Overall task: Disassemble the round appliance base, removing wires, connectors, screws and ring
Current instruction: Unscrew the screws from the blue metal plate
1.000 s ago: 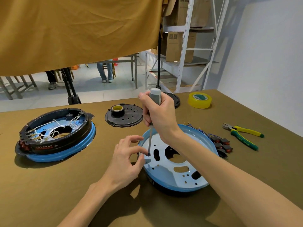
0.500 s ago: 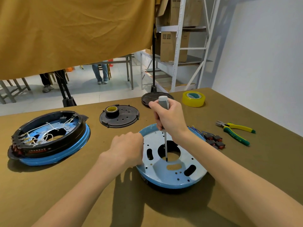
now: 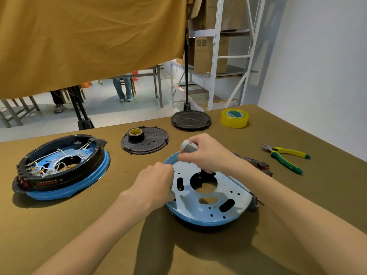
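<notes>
Head view: the round pale-blue perforated metal appliance base (image 3: 208, 197) lies at lower centre of the frame on the brown table (image 3: 79, 225). My left hand (image 3: 154, 185), fingers curled, grips its left rim. My right hand (image 3: 206, 153), at frame centre, is clenched around the blurred grey screwdriver handle (image 3: 187, 146) above the base's far edge. A second blue-and-black wired base (image 3: 59, 167) sits at left; yellow-green pliers (image 3: 286, 157) lie at right.
</notes>
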Demonstrator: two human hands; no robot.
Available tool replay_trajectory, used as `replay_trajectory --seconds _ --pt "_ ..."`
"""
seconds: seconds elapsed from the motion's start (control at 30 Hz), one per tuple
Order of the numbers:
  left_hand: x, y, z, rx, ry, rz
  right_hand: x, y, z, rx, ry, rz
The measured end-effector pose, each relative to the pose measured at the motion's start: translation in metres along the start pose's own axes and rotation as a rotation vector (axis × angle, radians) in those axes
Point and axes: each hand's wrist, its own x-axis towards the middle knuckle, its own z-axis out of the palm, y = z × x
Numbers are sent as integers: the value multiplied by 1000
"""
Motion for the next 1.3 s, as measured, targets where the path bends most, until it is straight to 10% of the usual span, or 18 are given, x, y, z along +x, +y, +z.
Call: replay_trajectory --seconds 0.17,0.4,0.87,1.07,1.3 --pt "-4 -22 20 -307 208 -48 -8 12 12 -393 -215 201" --pt "-18 -35 73 -1082 377 -161 -14 19 28 -317 -391 372" --pt "-34 -22 100 -1061 432 -149 -10 27 26 -187 -330 390" --pt "-25 -16 86 -2049 -185 -180 -10 29 12 -117 -284 356" --pt "-24 -19 91 -2336 -306 -220 -17 25 0 -48 -264 340"
